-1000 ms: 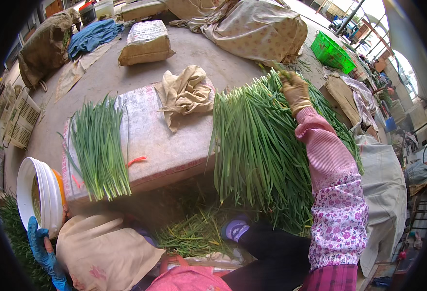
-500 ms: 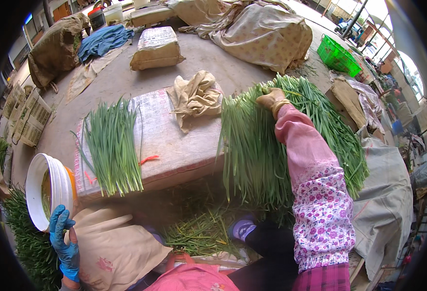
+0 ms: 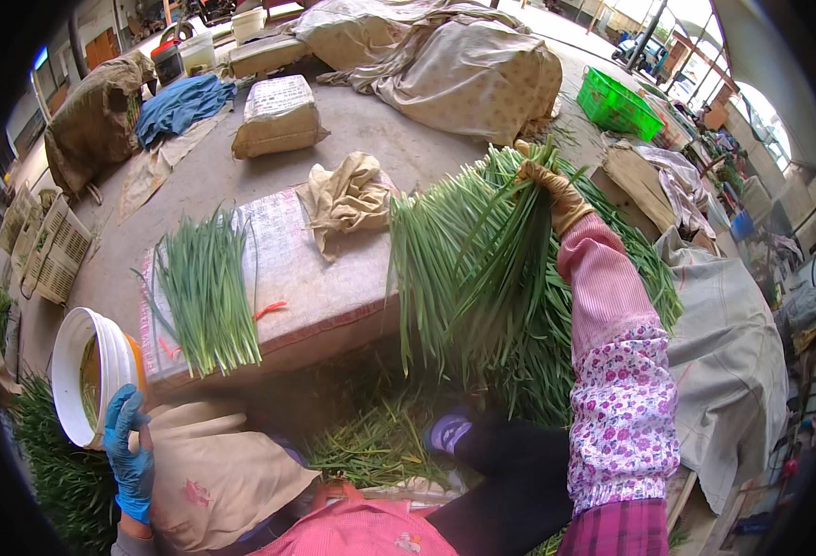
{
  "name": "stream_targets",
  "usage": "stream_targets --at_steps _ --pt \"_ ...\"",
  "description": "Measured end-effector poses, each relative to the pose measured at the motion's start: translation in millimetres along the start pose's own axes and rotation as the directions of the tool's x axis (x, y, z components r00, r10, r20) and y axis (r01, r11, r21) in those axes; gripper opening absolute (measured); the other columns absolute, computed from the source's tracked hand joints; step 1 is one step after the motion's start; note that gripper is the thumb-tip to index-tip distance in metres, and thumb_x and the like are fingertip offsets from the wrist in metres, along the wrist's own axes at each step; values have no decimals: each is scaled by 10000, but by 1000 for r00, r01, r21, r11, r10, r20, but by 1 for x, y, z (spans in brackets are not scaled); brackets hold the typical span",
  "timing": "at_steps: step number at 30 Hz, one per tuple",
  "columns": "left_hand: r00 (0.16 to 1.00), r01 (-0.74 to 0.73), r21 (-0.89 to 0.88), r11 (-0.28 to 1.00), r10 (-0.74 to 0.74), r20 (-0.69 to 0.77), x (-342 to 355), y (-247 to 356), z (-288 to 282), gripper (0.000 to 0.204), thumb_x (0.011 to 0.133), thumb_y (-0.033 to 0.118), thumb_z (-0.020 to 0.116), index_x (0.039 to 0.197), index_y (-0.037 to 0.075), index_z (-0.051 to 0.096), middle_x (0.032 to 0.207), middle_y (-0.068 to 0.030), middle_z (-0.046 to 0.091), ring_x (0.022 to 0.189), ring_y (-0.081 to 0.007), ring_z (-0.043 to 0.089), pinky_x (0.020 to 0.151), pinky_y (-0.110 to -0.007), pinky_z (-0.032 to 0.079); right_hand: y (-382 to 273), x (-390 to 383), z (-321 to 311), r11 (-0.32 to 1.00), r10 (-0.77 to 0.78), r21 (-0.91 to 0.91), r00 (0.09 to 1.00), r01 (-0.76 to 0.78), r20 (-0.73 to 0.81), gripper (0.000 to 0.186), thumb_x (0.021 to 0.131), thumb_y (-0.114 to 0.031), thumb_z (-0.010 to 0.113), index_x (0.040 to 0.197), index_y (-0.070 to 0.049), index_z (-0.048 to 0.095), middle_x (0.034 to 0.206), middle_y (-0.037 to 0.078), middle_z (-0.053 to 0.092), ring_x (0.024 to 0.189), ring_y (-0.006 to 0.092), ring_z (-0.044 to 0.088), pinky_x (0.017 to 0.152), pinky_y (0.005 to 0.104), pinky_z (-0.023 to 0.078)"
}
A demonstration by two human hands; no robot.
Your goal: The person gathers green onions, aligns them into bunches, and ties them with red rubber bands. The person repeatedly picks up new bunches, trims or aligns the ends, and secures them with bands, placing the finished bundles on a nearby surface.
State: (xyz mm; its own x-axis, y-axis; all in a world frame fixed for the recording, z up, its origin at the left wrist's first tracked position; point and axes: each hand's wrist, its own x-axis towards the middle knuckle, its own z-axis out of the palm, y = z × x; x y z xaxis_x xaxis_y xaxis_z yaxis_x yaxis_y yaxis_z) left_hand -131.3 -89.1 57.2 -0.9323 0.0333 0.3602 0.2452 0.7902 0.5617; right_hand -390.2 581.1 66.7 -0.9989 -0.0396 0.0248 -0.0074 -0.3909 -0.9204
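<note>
My right hand (image 3: pixel 556 195), in a tan glove, grips a bunch of garlic chives (image 3: pixel 501 246) near its pale ends, with the long green leaves hanging down. Below and around it lies a large heap of garlic chives (image 3: pixel 426 278). At the lower left, my left hand (image 3: pixel 132 454), in a blue glove, is raised with loosely bent fingers and nothing in them. Next to it stands a tilted white bucket (image 3: pixel 110 366). A flat bundle of garlic chives (image 3: pixel 206 296) rests on a low platform (image 3: pixel 283 306), beside a red tie (image 3: pixel 270 309).
A crumpled tan cloth (image 3: pixel 345 199) lies on the platform. Cut leaves (image 3: pixel 371 440) litter the ground between my feet. Farther off are a packed sack (image 3: pixel 280 116), a covered pile (image 3: pixel 473 79) and a green crate (image 3: pixel 617 104). Dark green stalks (image 3: pixel 61 463) stand at the far left.
My right hand has drawn a bunch of garlic chives up from the heap and slightly to the right. The view has shifted a little; my left hand stays beside the bucket.
</note>
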Motion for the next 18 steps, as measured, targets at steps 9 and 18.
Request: stream_targets --at_steps 9,18 --pt "997 -70 17 997 69 28 -8 -1 -4 526 782 -186 521 1244 51 602 1284 -136 567 1087 -234 585 866 -298 490 -131 -20 22 852 -522 -126 842 508 -138 228 836 -132 736 1013 -13 654 917 84 683 737 198 663 696 303 586" --pt "975 -223 78 972 221 40 -5 26 -14 583 796 -102 577 1355 50 515 1346 -121 526 1253 -237 504 957 -304 464 -145 -90 146 355 -825 -551 530 756 196 278 804 -47 766 1060 -39 659 873 35 707 747 95 645 716 233 551"
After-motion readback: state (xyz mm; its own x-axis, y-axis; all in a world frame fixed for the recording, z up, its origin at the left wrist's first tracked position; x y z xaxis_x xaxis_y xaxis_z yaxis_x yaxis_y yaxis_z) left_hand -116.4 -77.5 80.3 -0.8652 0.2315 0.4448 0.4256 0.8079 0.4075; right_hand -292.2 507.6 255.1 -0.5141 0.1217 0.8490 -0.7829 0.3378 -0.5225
